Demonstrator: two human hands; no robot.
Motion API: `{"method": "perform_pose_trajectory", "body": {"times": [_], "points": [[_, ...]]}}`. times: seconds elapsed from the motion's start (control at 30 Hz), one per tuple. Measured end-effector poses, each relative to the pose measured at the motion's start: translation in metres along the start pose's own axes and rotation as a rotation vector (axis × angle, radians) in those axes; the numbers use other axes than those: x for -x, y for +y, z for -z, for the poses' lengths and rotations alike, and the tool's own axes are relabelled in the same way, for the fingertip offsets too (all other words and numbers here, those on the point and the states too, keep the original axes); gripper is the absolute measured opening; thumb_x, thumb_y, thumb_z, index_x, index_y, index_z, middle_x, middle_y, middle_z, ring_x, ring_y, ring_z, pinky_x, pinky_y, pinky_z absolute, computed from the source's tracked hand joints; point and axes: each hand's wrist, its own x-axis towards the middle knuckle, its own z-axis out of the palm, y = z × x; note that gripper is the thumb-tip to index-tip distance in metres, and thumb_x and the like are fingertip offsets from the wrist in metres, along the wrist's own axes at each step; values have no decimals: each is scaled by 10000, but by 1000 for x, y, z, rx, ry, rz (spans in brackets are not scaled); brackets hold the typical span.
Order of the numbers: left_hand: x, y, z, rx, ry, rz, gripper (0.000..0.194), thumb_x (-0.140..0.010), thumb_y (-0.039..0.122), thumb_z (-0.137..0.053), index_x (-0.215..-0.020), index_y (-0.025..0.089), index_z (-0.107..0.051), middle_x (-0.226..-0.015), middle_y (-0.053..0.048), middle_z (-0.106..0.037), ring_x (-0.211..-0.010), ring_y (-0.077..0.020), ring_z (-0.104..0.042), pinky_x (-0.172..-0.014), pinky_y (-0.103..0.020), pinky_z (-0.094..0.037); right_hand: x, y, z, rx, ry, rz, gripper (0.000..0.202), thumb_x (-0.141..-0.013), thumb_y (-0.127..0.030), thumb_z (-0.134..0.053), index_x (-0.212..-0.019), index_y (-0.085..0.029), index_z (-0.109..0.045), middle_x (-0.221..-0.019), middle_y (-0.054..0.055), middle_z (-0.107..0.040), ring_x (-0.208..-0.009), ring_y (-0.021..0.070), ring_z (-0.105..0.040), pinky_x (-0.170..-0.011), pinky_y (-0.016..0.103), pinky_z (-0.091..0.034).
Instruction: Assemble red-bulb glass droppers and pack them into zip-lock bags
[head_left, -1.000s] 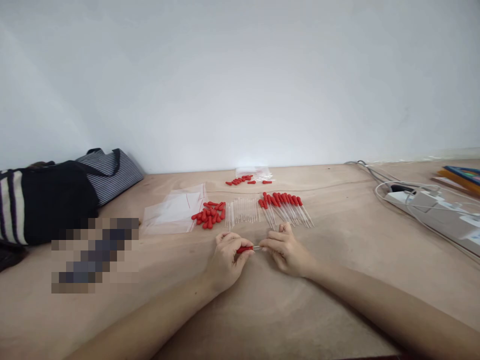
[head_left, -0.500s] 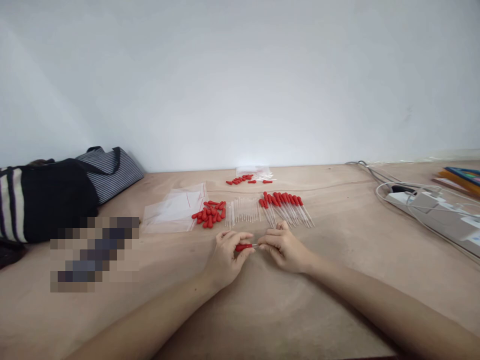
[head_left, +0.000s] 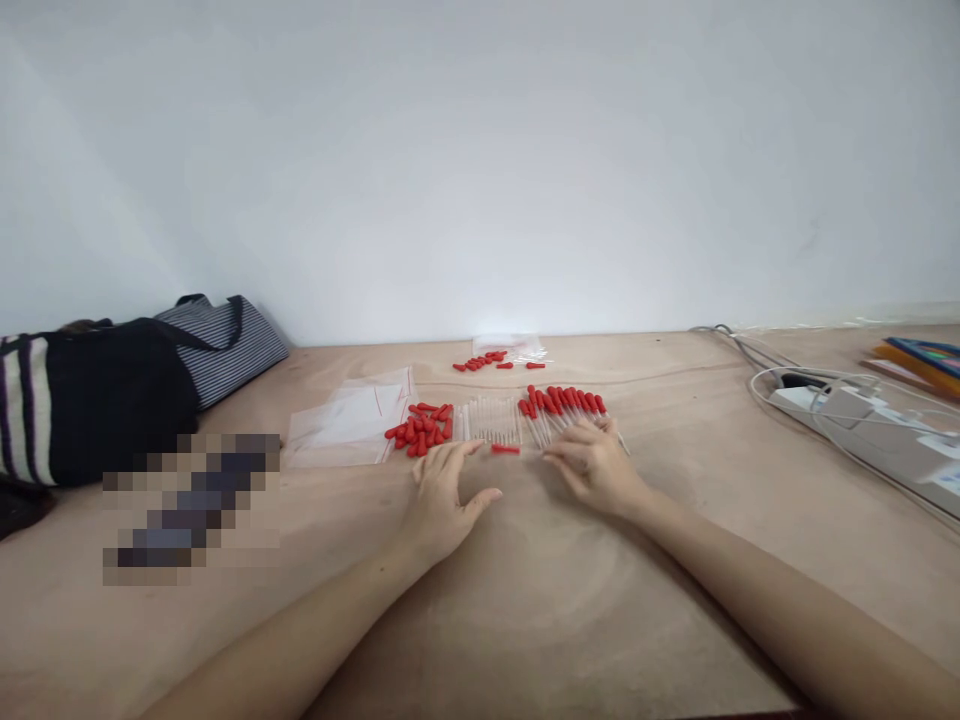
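Note:
My left hand (head_left: pixel 448 500) is open above the table, thumb and fingers apart with nothing between them. Just beyond its fingertips a red rubber bulb (head_left: pixel 505 449) points left, on a thin clear tube that leads to my right hand (head_left: pixel 596 468). That hand's fingertips are pinched together on the tube of this dropper. Behind the right hand lie several finished droppers (head_left: pixel 570 400), side by side with red bulbs away from me. A row of bare clear tubes (head_left: pixel 491 418) sits between them and a heap of loose red bulbs (head_left: pixel 424 430).
Flat clear zip bags (head_left: pixel 345 420) lie left of the bulbs. Farther back are a small bag (head_left: pixel 510 344) and more red bulbs (head_left: pixel 480 360). A black and striped bag (head_left: pixel 112 390) stands left, near a blurred patch. Right are a white power strip (head_left: pixel 870 430) and cables.
My left hand has let go of the bulb and opened. My right hand has moved away and to the right with the dropper, towards the row of droppers.

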Motion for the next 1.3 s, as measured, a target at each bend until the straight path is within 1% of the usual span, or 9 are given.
{"method": "perform_pose_trajectory", "body": {"times": [0.13, 0.2, 0.27, 0.43, 0.7, 0.83, 0.97, 1.1, 1.3], "points": [[-5, -7, 9, -103, 85, 75, 400, -699, 315, -606, -1071, 234, -482, -1079, -59, -541, -1038, -255, -446, -893, -424, -270, -5, 27, -4, 78, 202, -436, 255, -777, -297, -449, -650, -199, -647, -641, 24, -627, -674, 162, -527, -732, 339, -212], [-8, -10, 13, -127, 100, 106, 370, -697, 312, -604, -1045, 238, -502, -1071, -53, -545, -1031, -256, -447, -884, -428, -277, -8, 31, -9, 118, 206, -554, 272, -767, -306, -432, -638, -201, -647, -644, 25, -636, -675, 168, -538, -739, 343, -210], [-10, -13, 16, -144, 109, 122, 330, -701, 317, -598, -1015, 250, -522, -1067, -45, -549, -1025, -255, -450, -876, -429, -283, -11, 29, -15, 160, 178, -600, 273, -761, -313, -421, -659, -202, -649, -685, 31, -650, -695, 175, -547, -747, 350, -207], [-15, -21, 20, -196, 140, 145, 248, -697, 301, -603, -940, 265, -563, -1042, -43, -555, -1007, -257, -457, -855, -430, -294, -26, 19, -27, 224, 117, -660, 238, -754, -300, -420, -738, -202, -636, -677, 35, -645, -719, 197, -547, -754, 370, -209], [-19, -27, 22, -232, 128, 191, 186, -705, 292, -598, -888, 261, -587, -1034, -46, -555, -1003, -263, -454, -837, -436, -297, -40, 14, -35, 281, 36, -709, 224, -743, -294, -426, -704, -196, -623, -676, 52, -636, -719, 214, -546, -745, 388, -218], [-22, -32, 27, -278, 141, 238, 194, -710, 296, -591, -903, 271, -594, -1042, -44, -549, -1013, -263, -440, -833, -435, -288, -39, 12, -35, 282, 60, -673, 211, -734, -299, -442, -761, -189, -620, -725, 61, -644, -743, 216, -540, -730, 373, -223], [-25, -43, 31, -321, 129, 300, 191, -728, 311, -564, -912, 275, -600, -1014, -56, -554, -991, -272, -435, -798, -438, -294, -39, 0, -35, 270, 93, -544, 229, -756, -319, -436, -744, -187, -622, -775, 64, -651, -773, 215, -526, -742, 376, -213], [-29, -49, 25, -371, 135, 255, 177, -745, 355, -547, -885, 271, -617, -1027, -64, -540, -998, -274, -421, -807, -447, -274, -51, -15, -39, 287, -32, -486, 240, -759, -291, -434, -692, -182, -637, -758, 80, -652, -783, 225, -525, -746, 390, -209], [-44, -51, 10, -467, 151, 109, 216, -733, 423, -552, -804, 232, -626, -1082, -89, -506, -1049, -288, -379, -870, -483, -204, -83, -17, -46, 315, -284, -638, 224, -725, -238, -458, -743, -134, -655, -794, 145, -645, -794, 250, -555, -778, 417, -202]]}}
